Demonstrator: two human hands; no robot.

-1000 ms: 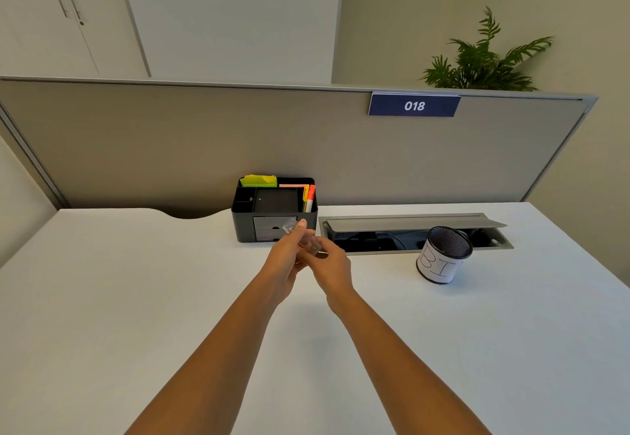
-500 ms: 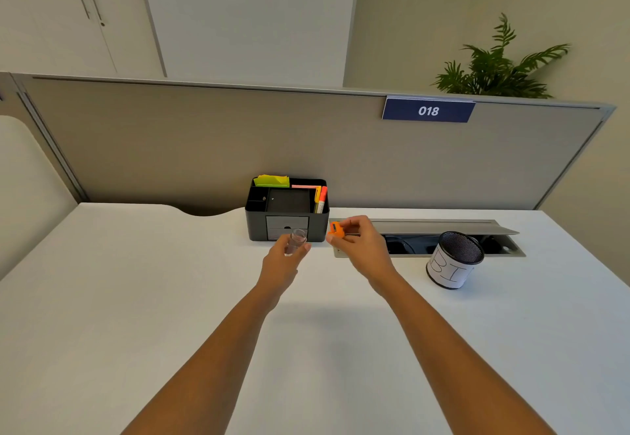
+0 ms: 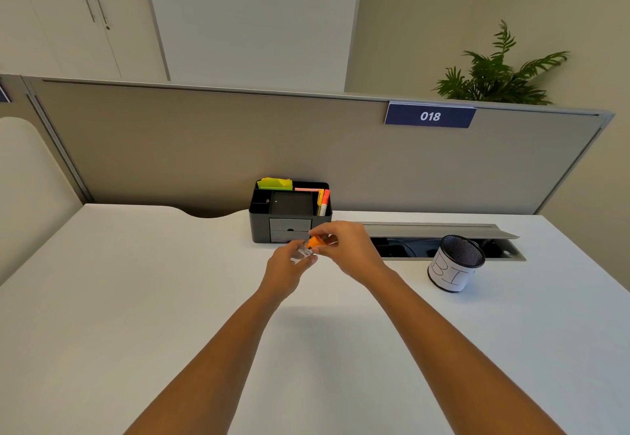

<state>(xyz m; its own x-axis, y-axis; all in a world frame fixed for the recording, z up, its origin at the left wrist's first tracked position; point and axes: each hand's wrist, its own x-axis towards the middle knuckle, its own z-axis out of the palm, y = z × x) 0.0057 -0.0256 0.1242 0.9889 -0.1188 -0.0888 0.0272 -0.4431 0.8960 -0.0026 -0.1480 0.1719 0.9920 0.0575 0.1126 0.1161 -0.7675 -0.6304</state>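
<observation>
Above the worktop [image 3: 136,298], just in front of the black organizer [image 3: 289,213], the left hand [image 3: 286,269] has its grip pinched on a clear cap [image 3: 301,251]. The right hand [image 3: 351,250] has its grip clamped on an orange marker [image 3: 316,241], tip meeting cap. If they meet crooked, the tip may smear fingers or the cap may slip and drop.

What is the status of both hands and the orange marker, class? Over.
Left hand pinches small clear plastic cap. Right hand pinches orange marker, tip meeting the cap. Black plastic desk organiser behind the hands.
</observation>
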